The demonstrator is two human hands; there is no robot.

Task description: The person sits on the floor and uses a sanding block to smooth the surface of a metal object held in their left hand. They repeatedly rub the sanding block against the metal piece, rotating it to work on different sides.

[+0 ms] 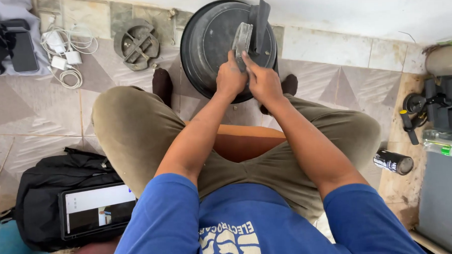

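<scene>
Pinching a grey metal bracket [242, 39] from both sides, left hand [230, 78] and right hand [263, 81] pressed together against the black round housing [203, 42] behind.

Dull metal, glazed tile, soft cloth

The round pan [208, 42] looks like dark, matt metal, its handle piece [242, 39] grey and worn; the floor [40, 113] is smooth glazed tile, the backpack [48, 188] at 8 o'clock matt black cloth, the can [393, 161] glossy.
</scene>
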